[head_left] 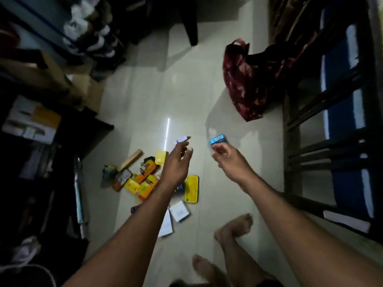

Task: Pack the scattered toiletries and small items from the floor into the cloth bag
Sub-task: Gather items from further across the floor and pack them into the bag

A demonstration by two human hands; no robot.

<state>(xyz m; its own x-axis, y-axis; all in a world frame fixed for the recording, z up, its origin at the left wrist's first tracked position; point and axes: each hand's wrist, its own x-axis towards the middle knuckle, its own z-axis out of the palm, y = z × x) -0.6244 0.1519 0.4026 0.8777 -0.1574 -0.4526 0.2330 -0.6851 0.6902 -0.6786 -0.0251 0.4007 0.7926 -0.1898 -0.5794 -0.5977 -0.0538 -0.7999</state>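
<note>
I see left hand point(179, 156) pinching a small pale purple-white tube point(182, 139) | right hand point(224, 154) gripping a small blue box point(217, 139) | dark red patterned cloth bag point(246, 79) on floor ahead-right, well apart

Dark red, seemingly mottled cloth bag point(246, 79)

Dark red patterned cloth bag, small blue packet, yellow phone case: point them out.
Dark red patterned cloth bag point(246, 83): head view, front panel.
Small blue packet point(217, 139): head view, printed face above right-hand fingers.
Yellow phone case point(191, 188): head view, centre.
</note>
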